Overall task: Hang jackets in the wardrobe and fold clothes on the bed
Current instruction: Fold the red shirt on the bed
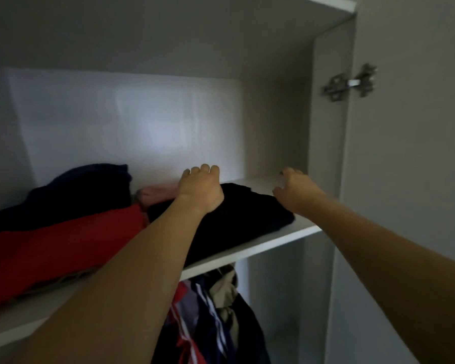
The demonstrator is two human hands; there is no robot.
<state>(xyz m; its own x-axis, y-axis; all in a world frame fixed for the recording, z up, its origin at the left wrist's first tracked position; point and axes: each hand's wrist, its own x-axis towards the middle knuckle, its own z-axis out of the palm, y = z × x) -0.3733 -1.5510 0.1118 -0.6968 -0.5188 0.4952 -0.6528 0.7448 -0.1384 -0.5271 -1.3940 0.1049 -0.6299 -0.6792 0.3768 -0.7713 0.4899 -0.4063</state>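
Black garment (237, 219), folded, mid-frame on wardrobe shelf (281, 240). Left hand (201, 189) pressing on its far edge, fingers curled down over it; whether gripping, cannot tell. Right hand (293, 189) just right of garment, fingers loosely spread, holding nothing. Left of frame: red (50, 245), navy (76, 190), pink (158, 194) clothes stacked. Below shelf, hanging clothes (213, 311). Upper right, hinge (350, 82).

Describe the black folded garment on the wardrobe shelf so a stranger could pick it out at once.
Find the white upper shelf of the open wardrobe. The black folded garment lies at the right end of the row of clothes there, under the left hand. Unlike the red pile beside it, it is plain black.
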